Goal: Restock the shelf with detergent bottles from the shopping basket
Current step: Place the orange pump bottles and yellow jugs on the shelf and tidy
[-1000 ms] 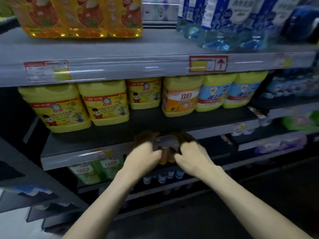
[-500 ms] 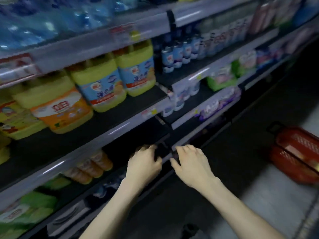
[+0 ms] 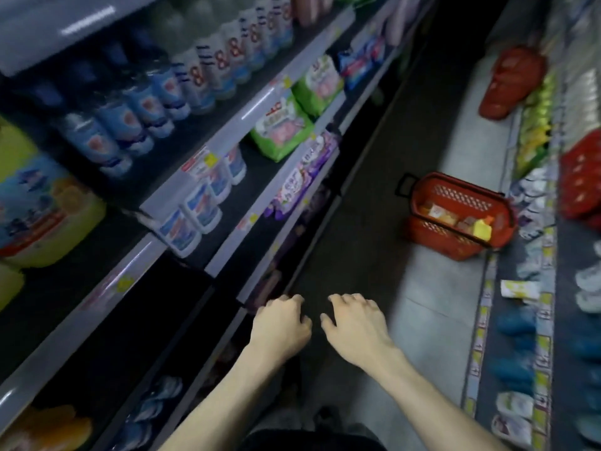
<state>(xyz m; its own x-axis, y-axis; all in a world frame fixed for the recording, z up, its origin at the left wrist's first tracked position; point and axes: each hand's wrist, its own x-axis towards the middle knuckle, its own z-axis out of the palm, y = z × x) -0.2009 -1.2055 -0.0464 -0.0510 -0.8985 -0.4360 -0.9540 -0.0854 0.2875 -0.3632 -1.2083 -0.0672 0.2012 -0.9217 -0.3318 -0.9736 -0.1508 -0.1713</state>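
Note:
A red shopping basket (image 3: 422,229) stands on the aisle floor ahead and to the right. Inside it lie yellow and orange detergent bottles (image 3: 480,227). A large yellow detergent jug (image 3: 42,216) with a blue label sits on the left shelf (image 3: 107,288), whose dark board is bare in front of it. My left hand (image 3: 281,325) and my right hand (image 3: 354,327) hover side by side over the floor near the shelf's lower edge. Both hold nothing, with the fingers loosely curled and apart. The basket lies well beyond them.
Blue and white bottles (image 3: 130,118), green packs (image 3: 283,131) and purple packs (image 3: 302,177) fill the left shelving. A second shelf unit (image 3: 533,288) with pouches runs along the right. A red bag (image 3: 510,83) lies farther down the grey floor aisle (image 3: 432,320).
The view has swung right from the yellow jugs on the shelf toward the aisle. The red basket has come fully into sight. My hands left the shelf edge and stay empty.

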